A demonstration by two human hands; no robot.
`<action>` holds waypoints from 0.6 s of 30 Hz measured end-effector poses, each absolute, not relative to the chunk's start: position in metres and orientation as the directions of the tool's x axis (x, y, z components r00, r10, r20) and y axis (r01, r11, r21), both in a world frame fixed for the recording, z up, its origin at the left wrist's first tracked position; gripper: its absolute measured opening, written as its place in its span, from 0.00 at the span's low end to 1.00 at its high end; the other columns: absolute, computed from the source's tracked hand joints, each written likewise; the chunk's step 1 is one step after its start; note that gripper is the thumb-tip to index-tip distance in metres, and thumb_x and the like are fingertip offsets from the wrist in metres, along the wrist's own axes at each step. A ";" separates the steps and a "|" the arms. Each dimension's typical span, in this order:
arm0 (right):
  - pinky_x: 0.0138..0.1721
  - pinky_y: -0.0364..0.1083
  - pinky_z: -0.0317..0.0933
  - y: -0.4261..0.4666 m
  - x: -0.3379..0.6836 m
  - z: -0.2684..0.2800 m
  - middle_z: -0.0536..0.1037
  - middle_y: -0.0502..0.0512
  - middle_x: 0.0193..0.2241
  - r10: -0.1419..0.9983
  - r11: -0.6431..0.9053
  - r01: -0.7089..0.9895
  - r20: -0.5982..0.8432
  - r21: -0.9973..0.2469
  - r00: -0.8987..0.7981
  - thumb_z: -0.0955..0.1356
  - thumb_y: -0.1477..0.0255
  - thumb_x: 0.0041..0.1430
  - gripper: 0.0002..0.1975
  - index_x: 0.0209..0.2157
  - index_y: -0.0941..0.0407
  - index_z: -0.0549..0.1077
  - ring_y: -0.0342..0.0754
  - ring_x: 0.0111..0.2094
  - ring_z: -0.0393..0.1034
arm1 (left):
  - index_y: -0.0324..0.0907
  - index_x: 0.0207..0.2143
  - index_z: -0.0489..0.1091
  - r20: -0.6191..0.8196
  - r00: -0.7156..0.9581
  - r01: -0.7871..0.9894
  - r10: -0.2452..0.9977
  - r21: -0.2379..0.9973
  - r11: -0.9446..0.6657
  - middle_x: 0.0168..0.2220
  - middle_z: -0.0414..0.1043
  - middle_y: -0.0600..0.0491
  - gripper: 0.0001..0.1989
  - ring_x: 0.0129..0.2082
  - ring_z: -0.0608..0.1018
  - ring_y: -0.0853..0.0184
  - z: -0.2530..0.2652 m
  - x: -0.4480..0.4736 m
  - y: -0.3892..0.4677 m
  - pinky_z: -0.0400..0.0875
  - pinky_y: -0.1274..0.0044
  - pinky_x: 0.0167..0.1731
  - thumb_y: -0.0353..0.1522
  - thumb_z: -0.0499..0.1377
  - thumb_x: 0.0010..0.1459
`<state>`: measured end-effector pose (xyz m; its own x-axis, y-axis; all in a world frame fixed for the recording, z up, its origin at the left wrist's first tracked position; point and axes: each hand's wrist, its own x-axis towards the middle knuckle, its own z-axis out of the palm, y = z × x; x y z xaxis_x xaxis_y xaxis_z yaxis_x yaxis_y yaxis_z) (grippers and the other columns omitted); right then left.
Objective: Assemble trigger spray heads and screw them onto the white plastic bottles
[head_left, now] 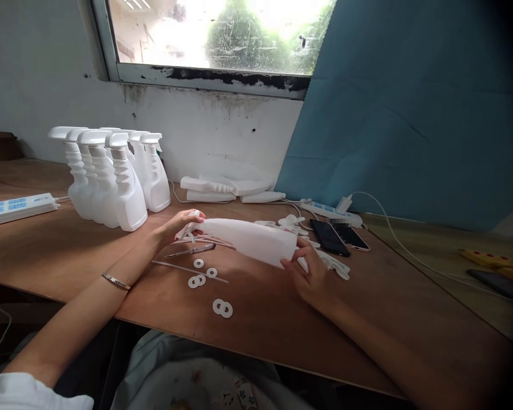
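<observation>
A white spray bottle (250, 239) lies sideways in the air above the wooden table, held between both hands. My left hand (182, 225) is closed around its trigger head and neck end. At the other end, my right hand (310, 270) grips the bottle's base between thumb and fingers. Beneath it on the table are several flat white washers (211, 273), a thin white tube (190, 271) and a pen (192, 250). White trigger sprayer heads (337, 265) lie behind and beside my right hand, partly hidden by it.
Several white spray bottles (130, 199) with heads stand at the left. More white bottles (228, 187) lie by the wall. Two phones (328, 236) and a power strip (331, 213) are at the right; another power strip (19, 209) is far left. A cable crosses the right side.
</observation>
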<state>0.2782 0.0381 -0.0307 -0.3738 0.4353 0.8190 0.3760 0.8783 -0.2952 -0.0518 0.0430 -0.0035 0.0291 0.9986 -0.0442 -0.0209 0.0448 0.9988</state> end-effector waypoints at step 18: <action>0.49 0.55 0.64 0.040 0.278 -0.033 0.51 0.54 0.61 0.464 0.876 0.358 0.767 -0.323 -0.444 0.57 0.74 0.61 0.25 0.60 0.48 0.51 0.54 0.59 0.52 | 0.38 0.30 0.65 -0.092 -0.018 -0.045 0.996 0.995 0.091 0.24 0.67 0.53 0.15 0.22 0.72 0.69 0.001 -0.052 0.040 0.64 0.81 0.19 0.37 0.60 0.39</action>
<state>0.2777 0.0404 -0.0331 -0.4443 0.4636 0.7666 0.3576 0.8763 -0.3227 -0.0520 0.0395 0.0009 -0.0184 0.9956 -0.0921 -0.0454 0.0912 0.9948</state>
